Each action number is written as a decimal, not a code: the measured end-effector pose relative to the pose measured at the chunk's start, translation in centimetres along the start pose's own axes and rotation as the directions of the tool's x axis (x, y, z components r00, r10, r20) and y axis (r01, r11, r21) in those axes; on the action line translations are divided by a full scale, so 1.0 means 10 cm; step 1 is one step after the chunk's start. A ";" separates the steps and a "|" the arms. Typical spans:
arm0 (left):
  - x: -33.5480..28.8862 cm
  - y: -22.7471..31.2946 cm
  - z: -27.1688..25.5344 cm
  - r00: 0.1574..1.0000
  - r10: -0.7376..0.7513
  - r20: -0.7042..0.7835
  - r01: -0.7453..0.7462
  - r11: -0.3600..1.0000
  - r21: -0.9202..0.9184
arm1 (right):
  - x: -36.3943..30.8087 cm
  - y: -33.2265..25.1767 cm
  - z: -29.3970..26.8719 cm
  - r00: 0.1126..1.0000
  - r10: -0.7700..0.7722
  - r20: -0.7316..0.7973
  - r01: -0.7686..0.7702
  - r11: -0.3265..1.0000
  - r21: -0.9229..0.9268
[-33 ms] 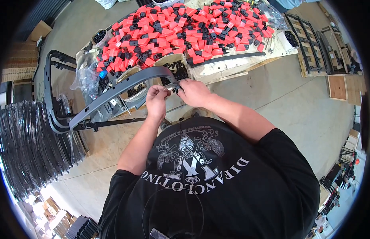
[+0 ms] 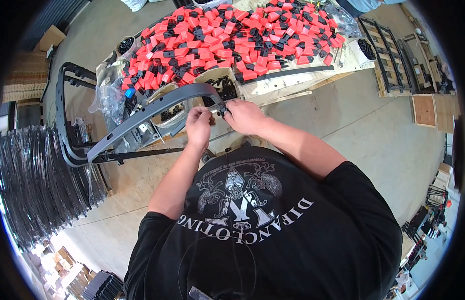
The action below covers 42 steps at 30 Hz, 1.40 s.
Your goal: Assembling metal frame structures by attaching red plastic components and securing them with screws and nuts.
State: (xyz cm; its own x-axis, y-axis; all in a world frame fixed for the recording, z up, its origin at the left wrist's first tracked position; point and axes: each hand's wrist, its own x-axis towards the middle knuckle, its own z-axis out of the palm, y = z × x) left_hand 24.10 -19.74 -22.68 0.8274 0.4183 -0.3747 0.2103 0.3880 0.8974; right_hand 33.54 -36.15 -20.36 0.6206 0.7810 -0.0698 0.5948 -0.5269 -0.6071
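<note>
A black metal tube frame (image 2: 157, 105) with bent corners and holes along its bar reaches from the left to just in front of me. My right hand (image 2: 245, 116) is closed round the end of its curved bar, thumb and fingers pressed together. A small black fitting (image 2: 222, 112) shows at that end, between my hands. Just left of it my left hand (image 2: 198, 127) is raised, its fingers curled in a pinch. Whatever lies between those fingertips, if anything, is too small to make out.
Red and black plastic caps (image 2: 207, 42) are heaped over the table. Open bags of small black parts (image 2: 225, 89) stand at its near edge, with wrenches (image 2: 155, 134) to their left. Stacked wrapped black tubes (image 2: 37, 185) fill the left side; a wooden pallet (image 2: 387, 60) stands right.
My left hand has shifted very slightly to the right and its fingers have turned a little. My right hand and the frame stay in place.
</note>
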 end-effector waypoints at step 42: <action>0.51 0.51 -2.11 0.857 0.451 0.250 -0.135 -0.270 0.953 | -1.04 0.52 0.46 0.775 0.462 0.432 -0.460 -0.057 0.886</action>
State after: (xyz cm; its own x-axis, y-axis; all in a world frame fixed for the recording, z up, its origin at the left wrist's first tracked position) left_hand 18.42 1.70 -24.88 0.9337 0.3286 0.1422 0.3277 -0.9443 0.0304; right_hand 27.82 -45.45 -26.47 0.5348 0.5064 -0.6765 -0.7720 -0.0326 -0.6347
